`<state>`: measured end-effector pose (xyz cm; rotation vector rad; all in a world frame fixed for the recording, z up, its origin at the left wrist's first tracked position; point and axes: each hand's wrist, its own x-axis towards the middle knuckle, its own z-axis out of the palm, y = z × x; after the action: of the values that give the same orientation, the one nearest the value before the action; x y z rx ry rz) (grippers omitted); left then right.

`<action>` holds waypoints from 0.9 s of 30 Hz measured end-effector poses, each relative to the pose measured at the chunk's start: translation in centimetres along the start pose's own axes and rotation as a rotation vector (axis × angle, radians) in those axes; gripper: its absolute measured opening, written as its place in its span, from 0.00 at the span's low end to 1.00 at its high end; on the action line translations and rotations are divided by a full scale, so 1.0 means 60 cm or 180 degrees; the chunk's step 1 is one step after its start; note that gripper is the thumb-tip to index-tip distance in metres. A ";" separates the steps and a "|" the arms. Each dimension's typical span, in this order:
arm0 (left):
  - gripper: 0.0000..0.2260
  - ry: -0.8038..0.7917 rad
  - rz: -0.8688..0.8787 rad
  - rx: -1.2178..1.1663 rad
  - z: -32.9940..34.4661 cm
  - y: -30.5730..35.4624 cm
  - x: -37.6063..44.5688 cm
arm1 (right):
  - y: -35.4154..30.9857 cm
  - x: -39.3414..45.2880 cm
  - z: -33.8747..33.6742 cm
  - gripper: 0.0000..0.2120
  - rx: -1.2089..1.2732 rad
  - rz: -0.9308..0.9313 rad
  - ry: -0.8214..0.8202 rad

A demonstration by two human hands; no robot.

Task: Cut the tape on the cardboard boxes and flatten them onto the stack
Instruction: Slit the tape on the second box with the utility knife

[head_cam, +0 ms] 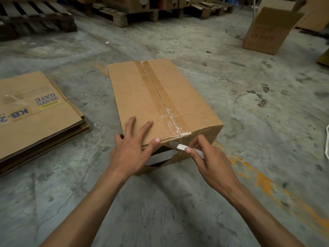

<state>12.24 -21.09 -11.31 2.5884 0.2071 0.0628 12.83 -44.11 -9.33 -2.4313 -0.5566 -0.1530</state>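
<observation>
A closed brown cardboard box [142, 93] sits on the concrete floor in front of me. A strip of brown and clear tape [156, 90] runs along its top seam and looks slit along much of its length. My left hand [131, 148] lies flat on the box's near top edge, fingers spread. My right hand [208, 157] grips a white cutter [179, 147], its blade at the near top edge just below where the tape ends. The stack of flattened boxes [35, 118] lies on the floor to the left.
An open box [267, 32] stands at the far right. Wooden pallets [35, 16] and more boxes [128, 4] line the back. An orange painted line [267, 186] crosses the floor at the right, and a white cord [327, 139] shows at the right edge.
</observation>
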 end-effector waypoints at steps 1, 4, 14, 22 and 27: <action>0.29 0.0011 0.0009 -0.0009 0.000 0.000 -0.001 | -0.003 0.001 0.001 0.08 -0.0071 0.0000 -0.0003; 0.29 0.0026 -0.0001 0.0005 0.000 0.000 -0.002 | -0.009 0.007 0.003 0.08 -0.0302 0.0042 0.0012; 0.35 0.0199 0.0160 0.0505 0.005 -0.004 -0.001 | -0.032 0.041 0.047 0.10 -0.0639 0.0162 0.0354; 0.32 0.0190 0.0105 0.0686 0.003 -0.001 -0.001 | -0.030 0.022 0.044 0.10 -0.0588 0.0423 0.0658; 0.30 0.0094 0.0044 0.0773 -0.001 0.005 -0.002 | 0.007 -0.018 0.004 0.09 -0.0206 0.0444 0.0538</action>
<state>12.17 -21.34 -11.10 2.8324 0.2194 0.0858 12.02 -44.61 -10.02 -2.4803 -0.3100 -0.3188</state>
